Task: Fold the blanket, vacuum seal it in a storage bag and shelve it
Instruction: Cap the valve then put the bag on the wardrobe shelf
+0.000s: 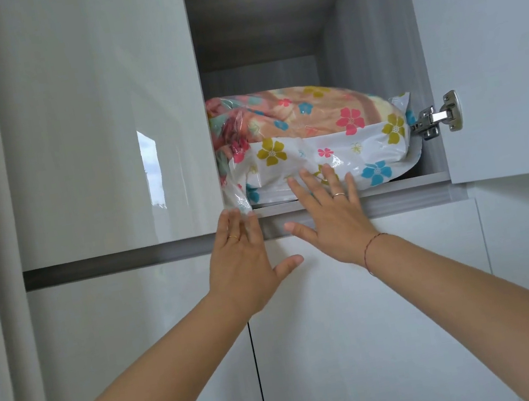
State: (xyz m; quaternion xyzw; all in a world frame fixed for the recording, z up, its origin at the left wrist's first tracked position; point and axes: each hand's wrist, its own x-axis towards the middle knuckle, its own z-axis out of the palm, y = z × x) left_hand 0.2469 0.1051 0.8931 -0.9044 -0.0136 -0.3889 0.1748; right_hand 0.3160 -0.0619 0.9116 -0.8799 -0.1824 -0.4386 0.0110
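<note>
Plastic storage bag (369, 149) on shelf (426, 179) touches right hand (337, 223)'s fingers (309, 183)

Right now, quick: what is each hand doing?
Left hand: open, fingertips touching the storage bag at its corner.
Right hand: open, fingers pressed flat on the storage bag.

Head camera — tilted upward, close before the open cupboard (368, 55).

Shelf (426, 179): grey wood-grain board, high up inside an open cupboard (370, 45).
On it: one flower-printed storage bag (345, 152), bulging, with the blanket (304, 110) showing through its clear top.
Position: bag sits at the near edge and spans almost wall to wall; its left corner droops over the edge.
</note>
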